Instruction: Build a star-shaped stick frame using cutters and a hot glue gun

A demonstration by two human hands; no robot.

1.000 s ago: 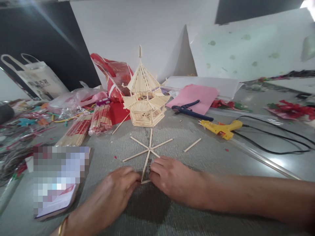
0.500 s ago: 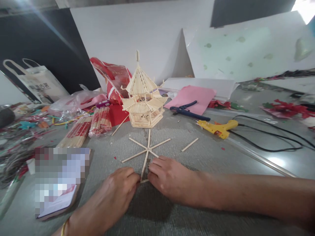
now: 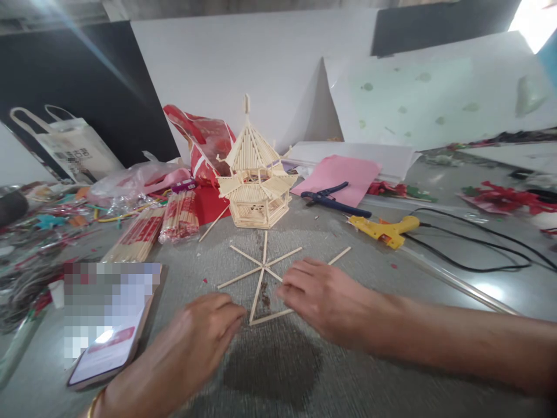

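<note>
On the table lies a star of thin wooden sticks (image 3: pixel 263 266), its spokes meeting in the middle. One more wooden stick (image 3: pixel 270 317) runs from the tip of the near spoke toward the right. My right hand (image 3: pixel 319 293) is closed over this stick's right end, by the tip of the lower-right spoke; its fingers hide both ends. My left hand (image 3: pixel 209 325) is just left of the near spoke's tip, fingers bent together, with nothing visible in them. Behind the star stands a pavilion model (image 3: pixel 256 174) built of the same sticks.
A loose stick (image 3: pixel 340 255) lies to the right, partly behind my right hand. Farther right are a yellow glue gun (image 3: pixel 387 231) with a black cord and blue pliers (image 3: pixel 335 200). A phone (image 3: pixel 115 331) and bundled sticks (image 3: pixel 180 215) are on the left.
My right hand has moved right along the near stick, uncovering more of it. My left hand has drawn slightly left, off the spoke's tip. The view has shifted slightly.
</note>
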